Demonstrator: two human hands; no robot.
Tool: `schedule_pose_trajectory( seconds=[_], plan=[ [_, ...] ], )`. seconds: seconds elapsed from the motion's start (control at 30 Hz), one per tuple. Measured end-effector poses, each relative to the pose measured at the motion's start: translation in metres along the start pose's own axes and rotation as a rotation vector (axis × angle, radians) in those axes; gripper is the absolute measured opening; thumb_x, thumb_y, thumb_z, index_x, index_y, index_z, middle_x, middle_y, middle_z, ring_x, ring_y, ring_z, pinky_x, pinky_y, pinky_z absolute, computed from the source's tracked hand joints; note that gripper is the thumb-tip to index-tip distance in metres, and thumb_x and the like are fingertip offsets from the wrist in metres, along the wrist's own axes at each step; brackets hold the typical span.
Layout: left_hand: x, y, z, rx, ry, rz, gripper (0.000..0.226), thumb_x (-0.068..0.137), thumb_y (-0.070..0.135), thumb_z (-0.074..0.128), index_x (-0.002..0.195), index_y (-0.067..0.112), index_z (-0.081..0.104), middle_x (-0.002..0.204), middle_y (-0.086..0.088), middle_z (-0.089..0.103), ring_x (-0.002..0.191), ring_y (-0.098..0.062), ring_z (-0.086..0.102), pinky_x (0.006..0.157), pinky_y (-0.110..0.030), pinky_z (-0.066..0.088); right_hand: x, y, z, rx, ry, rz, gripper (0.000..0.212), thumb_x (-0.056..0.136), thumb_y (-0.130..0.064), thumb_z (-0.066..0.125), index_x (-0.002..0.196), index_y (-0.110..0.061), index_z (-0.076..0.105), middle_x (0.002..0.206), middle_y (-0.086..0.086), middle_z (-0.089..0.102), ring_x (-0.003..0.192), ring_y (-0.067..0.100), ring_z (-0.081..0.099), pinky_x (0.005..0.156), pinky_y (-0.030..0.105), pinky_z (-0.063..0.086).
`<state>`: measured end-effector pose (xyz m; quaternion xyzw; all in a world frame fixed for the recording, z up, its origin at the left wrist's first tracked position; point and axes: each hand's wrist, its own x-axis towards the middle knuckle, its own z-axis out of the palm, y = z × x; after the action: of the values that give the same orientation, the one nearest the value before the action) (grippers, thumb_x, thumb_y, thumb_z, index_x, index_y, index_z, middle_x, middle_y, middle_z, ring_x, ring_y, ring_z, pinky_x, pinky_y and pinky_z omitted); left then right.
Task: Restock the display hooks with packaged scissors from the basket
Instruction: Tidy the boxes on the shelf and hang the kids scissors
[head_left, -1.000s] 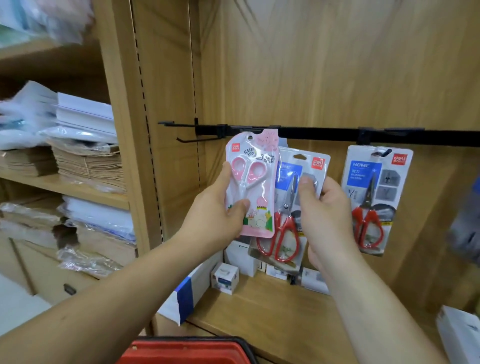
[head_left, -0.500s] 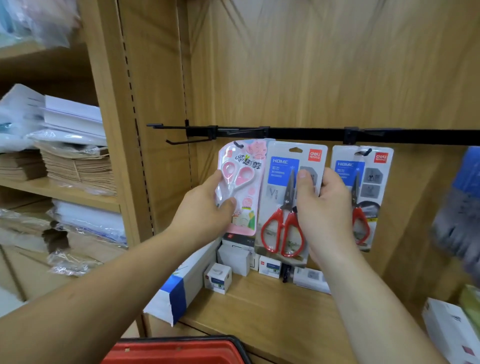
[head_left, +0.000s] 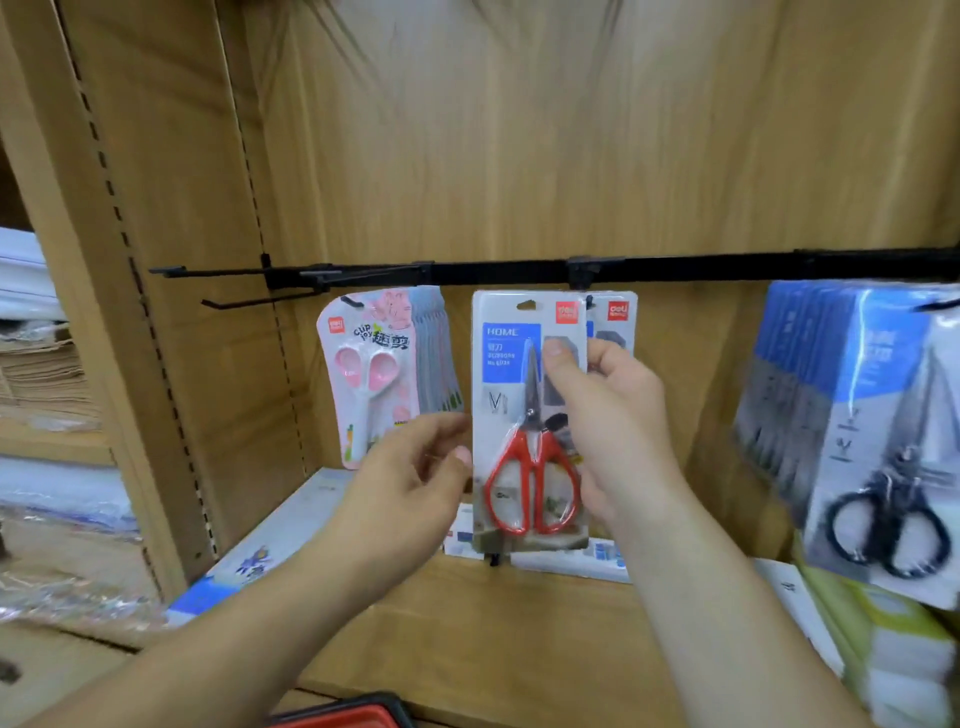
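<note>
Foreground, bottom edge: the red rim of the basket (head_left: 343, 716), its contents out of view

Middle ground: the left hand (head_left: 410, 483) has let go of the pink pack (head_left: 369, 374), which it was threading on a second ago. The pack now hangs free from its hook, in front of a row of like packs. The hand is open, fingers loosely spread and holding nothing, its thumb just beside the left edge of the red pack (head_left: 524, 441); whether they touch cannot be told. The right hand (head_left: 613, 426) grips the red pack, thumb on the front and fingers behind, and has raised it until its hang hole sits just under the rail (head_left: 701, 269). No hook shows through the hole.

Judgement: one pack is restocked and the red one is next, likely bound for the hook bearing the hung pack (head_left: 618, 314) just behind it.

An empty hook (head_left: 260, 302) juts out left of the pink pack. At right, black packs (head_left: 857, 441), blurred, hang close to the camera.

Surface: a wooden shelf (head_left: 493, 649) carrying small boxes (head_left: 587, 558) against the wooden back panel (head_left: 519, 156).

Room: a shop fitting, with paper stacks (head_left: 36, 374) on side shelves at left
</note>
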<state>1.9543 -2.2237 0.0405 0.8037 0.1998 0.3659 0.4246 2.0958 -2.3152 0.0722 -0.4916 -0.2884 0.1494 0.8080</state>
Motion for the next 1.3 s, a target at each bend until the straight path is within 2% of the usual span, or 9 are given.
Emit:
schedule_pose_trajectory(
  seconds=[0.1,0.3,0.63,0.77,0.93,1.0,1.07,1.2,1.3],
  plan=[
    [0.0,0.02,0.019,-0.2,-0.005,-0.016,0.028,0.11,0.008,0.047,0.115,0.02,0.072,0.095,0.007,0.081,0.083,-0.007,0.076,0.066,-0.018,0.059,-0.001,-0.005,-0.011,-0.049,0.018,-0.042,0.011,0.107,-0.022,0.064,0.109,-0.014,0.07,0.096,-0.004,0.083,0.09,0.013,0.08,0.079,0.036,0.067],
    [0.015,0.033,0.045,-0.086,-0.008,0.011,0.018,0.107,0.02,0.057,0.101,0.025,0.073,0.091,-0.01,0.078,0.089,-0.04,0.071,0.071,-0.046,0.06,0.001,-0.011,-0.033,-0.093,0.08,-0.06,0.015,0.105,-0.028,0.066,0.106,-0.013,0.067,0.092,-0.001,0.082,0.084,0.015,0.081,0.077,0.044,0.068],
    [0.027,0.029,0.061,-0.117,0.009,-0.021,0.017,0.108,0.021,0.056,0.104,0.022,0.072,0.085,-0.022,0.072,0.067,-0.024,0.061,0.065,-0.049,0.06,0.006,-0.016,-0.046,-0.211,0.023,-0.115,0.016,0.107,-0.019,0.059,0.099,-0.013,0.072,0.096,0.011,0.08,0.093,0.037,0.078,0.08,0.065,0.062],
    [0.028,0.021,0.061,-0.126,0.028,-0.041,0.017,0.109,0.023,0.055,0.104,0.02,0.071,0.07,-0.008,0.066,0.055,-0.012,0.052,0.048,-0.023,0.045,0.008,-0.017,-0.049,-0.207,0.078,-0.141,0.018,0.105,-0.01,0.061,0.098,-0.024,0.071,0.09,0.004,0.08,0.083,0.021,0.08,0.074,0.051,0.066],
    [0.042,0.018,0.059,-0.074,0.042,-0.061,0.011,0.105,0.027,0.062,0.104,0.02,0.07,0.084,-0.021,0.072,0.064,-0.028,0.065,0.048,-0.026,0.049,0.013,-0.006,-0.053,-0.282,0.134,-0.199,0.018,0.104,-0.017,0.067,0.095,-0.033,0.067,0.082,-0.007,0.079,0.078,0.009,0.079,0.07,0.044,0.067],
    [0.051,0.014,0.06,-0.029,0.068,-0.072,0.012,0.102,0.03,0.065,0.1,0.019,0.07,0.086,-0.012,0.076,0.078,-0.028,0.076,0.063,-0.039,0.063,0.016,-0.001,-0.058,-0.373,0.177,-0.227,0.006,0.102,-0.023,0.071,0.105,-0.028,0.068,0.083,-0.004,0.076,0.08,0.004,0.077,0.067,0.038,0.067],
    [0.061,0.007,0.063,-0.024,0.082,-0.103,0.015,0.101,0.031,0.067,0.096,0.018,0.069,0.087,-0.01,0.077,0.084,-0.029,0.077,0.076,-0.051,0.065,0.019,0.003,-0.064,-0.459,0.206,-0.231,0.013,0.1,-0.026,0.073,0.112,-0.025,0.068,0.091,-0.01,0.072,0.082,0.005,0.075,0.068,0.032,0.066],
    [0.081,-0.004,0.077,-0.016,0.116,-0.153,0.019,0.101,0.034,0.068,0.093,0.017,0.068,0.089,-0.008,0.077,0.086,-0.026,0.077,0.076,-0.05,0.066,0.023,0.013,-0.068,-0.639,0.253,-0.264,0.015,0.098,-0.031,0.073,0.112,-0.029,0.067,0.098,-0.014,0.068,0.09,0.004,0.067,0.07,0.023,0.055],
    [0.09,-0.004,0.089,0.05,0.129,-0.132,0.023,0.102,0.034,0.066,0.095,0.013,0.067,0.091,-0.01,0.076,0.087,-0.025,0.075,0.078,-0.046,0.065,0.024,0.02,-0.073,-0.8,0.294,-0.302,0.031,0.099,-0.036,0.07,0.128,-0.027,0.064,0.113,-0.01,0.059,0.098,0.006,0.061,0.063,0.014,0.04]
  ],
)
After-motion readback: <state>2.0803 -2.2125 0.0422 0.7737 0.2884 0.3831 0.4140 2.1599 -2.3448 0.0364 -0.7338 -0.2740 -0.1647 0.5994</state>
